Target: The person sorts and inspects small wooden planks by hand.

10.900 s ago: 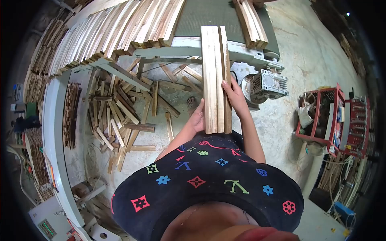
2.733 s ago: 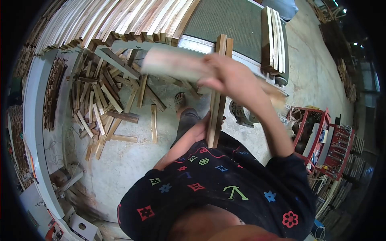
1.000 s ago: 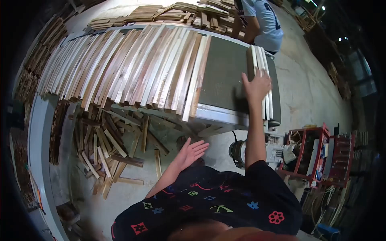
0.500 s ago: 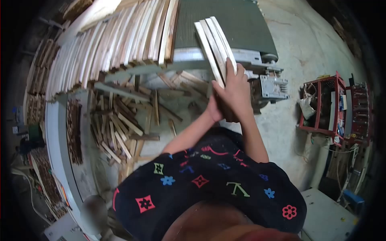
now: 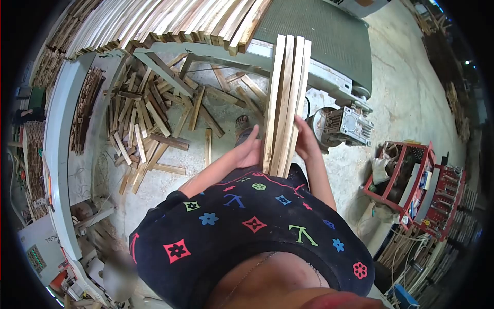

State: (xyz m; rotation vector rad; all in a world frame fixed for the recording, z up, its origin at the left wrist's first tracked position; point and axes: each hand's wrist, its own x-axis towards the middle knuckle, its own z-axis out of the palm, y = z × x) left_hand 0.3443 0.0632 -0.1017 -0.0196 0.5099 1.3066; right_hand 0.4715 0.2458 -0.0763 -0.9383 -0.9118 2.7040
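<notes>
A small bundle of long wooden strips (image 5: pixel 288 103) stands upright in front of my dark patterned shirt, side by side, its far end over the edge of the green conveyor belt (image 5: pixel 321 44). My left hand (image 5: pixel 250 151) is at the bundle's left side, thumb raised and the other fingers partly hidden. On the right side my right hand (image 5: pixel 307 138) presses against the strips, its fingers partly behind them. Together the hands hold the bundle between them. A long row of similar strips (image 5: pixel 190 20) lies on the conveyor at the upper left.
Loose wood pieces (image 5: pixel 149 116) are scattered on the floor beneath the conveyor's grey frame (image 5: pixel 69 154). A motor (image 5: pixel 347 126) sits at the conveyor's right end. Farther right is a red tool cart (image 5: pixel 399 180). Stacked wood (image 5: pixel 86 110) stands left.
The strips have turned from leaning left to nearly upright. My hands have moved apart to opposite sides of the bundle. The view has shifted, showing more floor and conveyor.
</notes>
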